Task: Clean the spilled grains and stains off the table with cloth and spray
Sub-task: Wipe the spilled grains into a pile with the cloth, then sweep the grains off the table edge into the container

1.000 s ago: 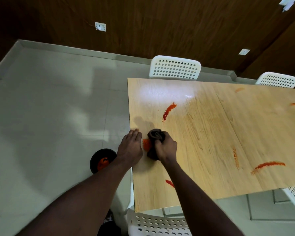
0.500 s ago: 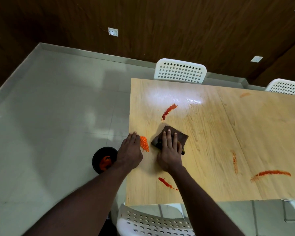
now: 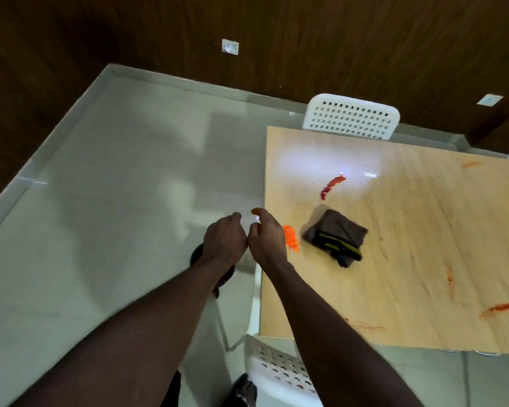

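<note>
both hands, left hand point(image 3: 224, 240) and right hand point(image 3: 267, 239), loosely curled, empty (cloth point(image 3: 335, 237) lies apart).

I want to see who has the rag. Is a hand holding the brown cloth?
No, the brown cloth lies alone on the table, apart from both hands.

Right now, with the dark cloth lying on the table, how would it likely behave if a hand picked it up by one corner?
The cloth is folded in soft, uneven layers, so it would probably droop and unfold rather than hold its shape. It looks thin, so likely light. Lying flat on the table, it should slide, not roll, if pushed.
</note>
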